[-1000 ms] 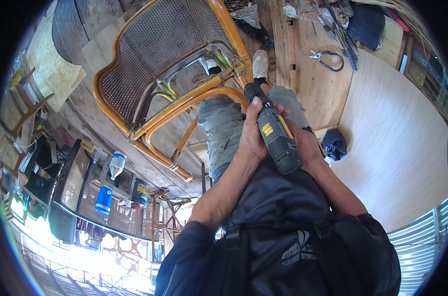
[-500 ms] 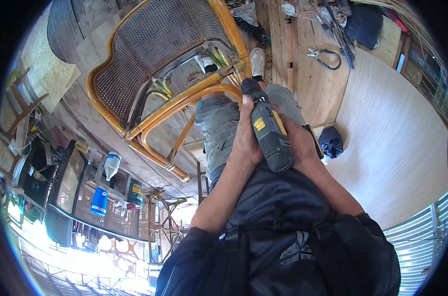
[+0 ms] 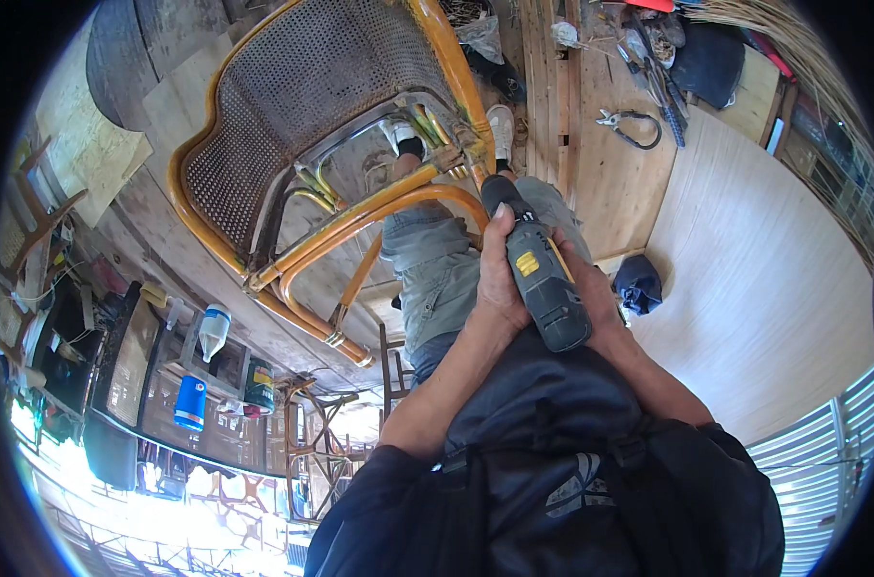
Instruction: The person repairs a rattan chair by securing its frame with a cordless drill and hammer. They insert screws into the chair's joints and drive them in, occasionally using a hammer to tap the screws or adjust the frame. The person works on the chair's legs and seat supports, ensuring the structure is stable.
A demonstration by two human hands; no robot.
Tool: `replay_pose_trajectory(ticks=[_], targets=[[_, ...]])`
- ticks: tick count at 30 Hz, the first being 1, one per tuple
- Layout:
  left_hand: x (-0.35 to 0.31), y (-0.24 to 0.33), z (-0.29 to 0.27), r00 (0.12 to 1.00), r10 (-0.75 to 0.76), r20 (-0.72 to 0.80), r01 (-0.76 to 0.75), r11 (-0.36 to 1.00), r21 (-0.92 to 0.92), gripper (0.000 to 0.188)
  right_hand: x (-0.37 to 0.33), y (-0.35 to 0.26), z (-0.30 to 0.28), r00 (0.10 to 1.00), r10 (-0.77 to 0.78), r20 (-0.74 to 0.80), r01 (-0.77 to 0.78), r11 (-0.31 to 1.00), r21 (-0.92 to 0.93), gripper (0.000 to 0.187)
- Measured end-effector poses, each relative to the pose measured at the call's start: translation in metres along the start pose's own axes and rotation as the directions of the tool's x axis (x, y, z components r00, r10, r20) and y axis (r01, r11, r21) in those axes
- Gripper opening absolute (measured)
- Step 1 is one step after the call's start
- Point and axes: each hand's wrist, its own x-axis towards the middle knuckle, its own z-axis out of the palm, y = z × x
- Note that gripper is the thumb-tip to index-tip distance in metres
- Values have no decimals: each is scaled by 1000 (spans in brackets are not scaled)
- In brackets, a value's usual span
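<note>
A black and yellow cordless drill [image 3: 549,300] is held in front of my body, its nose pointing away from me toward the chair frame. My left hand [image 3: 501,274] is closed along its left side, the thumb lying up near the chuck. On the other side my right hand [image 3: 591,293] wraps the drill; most of its fingers are hidden beneath the body. Just past the chuck stands a rattan chair [image 3: 360,202] with glossy orange-brown poles and a dark woven cane panel [image 3: 326,87], tilted against my legs. Whether the drill's tip touches a pole I cannot tell.
Pliers [image 3: 629,128] lie on the wooden floor at the far right, near a pile of tools [image 3: 656,72]. A large pale board [image 3: 764,260] fills the right side, with a dark cloth bundle [image 3: 641,286] at its edge. Bottles and a blue can [image 3: 190,402] stand left.
Both hands and the drill have shifted slightly right and back toward my body, so its nose sits a little farther from the chair's corner. The grip looks the same.
</note>
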Motion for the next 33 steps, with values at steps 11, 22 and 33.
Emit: replay_pose_trajectory(ticks=[11, 22, 33], targets=[[2, 1, 4, 999, 39, -25, -38, 999, 37, 67, 3, 5, -2, 999, -38, -37, 39, 999, 19, 35], [1, 3, 11, 996, 59, -66, -55, 997, 53, 69, 5, 11, 2, 996, -79, -32, 79, 997, 1, 41], [0, 7, 8, 998, 48, -34, -47, 998, 45, 69, 5, 2, 1, 1000, -6, -19, 6, 1000, 5, 28]])
